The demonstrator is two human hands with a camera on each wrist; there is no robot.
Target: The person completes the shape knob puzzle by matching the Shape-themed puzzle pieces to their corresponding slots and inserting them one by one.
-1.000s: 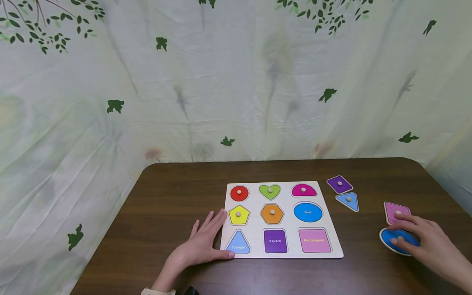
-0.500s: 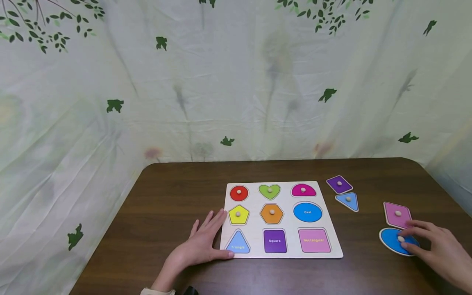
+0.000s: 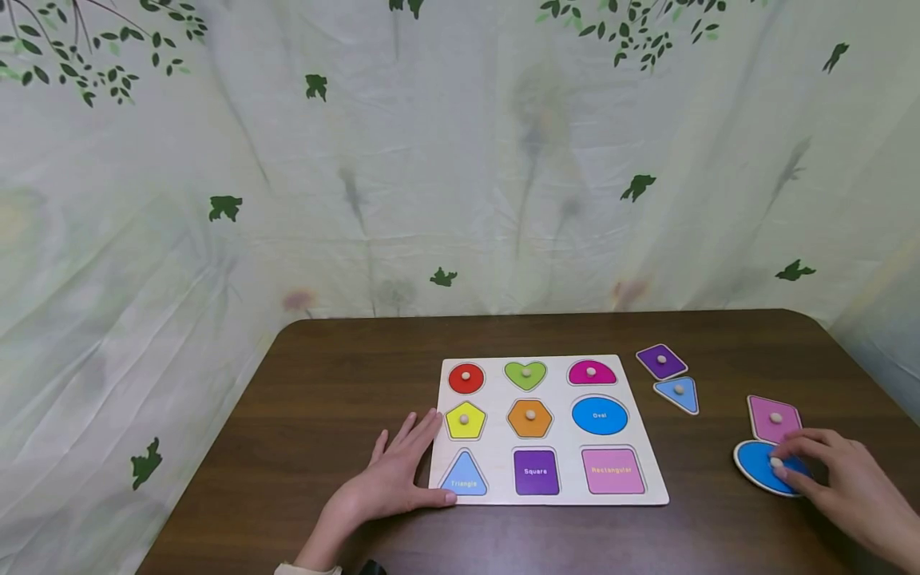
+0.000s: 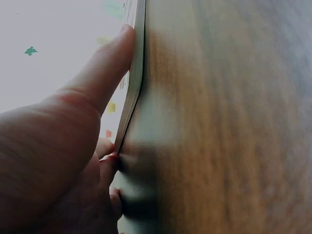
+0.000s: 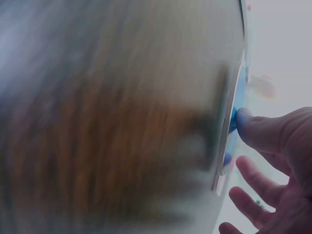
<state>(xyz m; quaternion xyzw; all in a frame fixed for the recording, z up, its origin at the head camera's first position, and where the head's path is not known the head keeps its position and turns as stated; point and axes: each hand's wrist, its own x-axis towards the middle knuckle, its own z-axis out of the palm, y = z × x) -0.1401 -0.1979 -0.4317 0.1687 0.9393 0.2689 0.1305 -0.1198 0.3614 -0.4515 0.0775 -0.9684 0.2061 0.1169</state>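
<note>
My right hand [image 3: 848, 479] pinches the small round knob of a blue oval puzzle piece [image 3: 751, 457] between thumb and fingers, at the right of the table. In the right wrist view the oval piece [image 5: 240, 87] looks slightly raised off the tabletop. Just behind it lies a pink rectangular piece [image 3: 763, 411] with a knob. My left hand [image 3: 391, 475] rests with spread fingers against the left edge of a white shape puzzle board [image 3: 564, 427], its thumb at the near left corner. The board's printed Oval [image 3: 600, 427], Triangle, Square and Rectangular spaces show without knobs.
A purple square piece [image 3: 652, 363] and a light blue triangle piece [image 3: 686, 393] lie right of the board's far corner. Several knobbed pieces sit in the board, among them an orange hexagon [image 3: 530, 427]. A patterned curtain [image 3: 460, 160] hangs behind the brown table [image 3: 345, 383].
My right hand has drawn back from over the pink rectangle, taken the oval piece's knob and shifted that piece slightly left and away. The left hand and board have stayed put.
</note>
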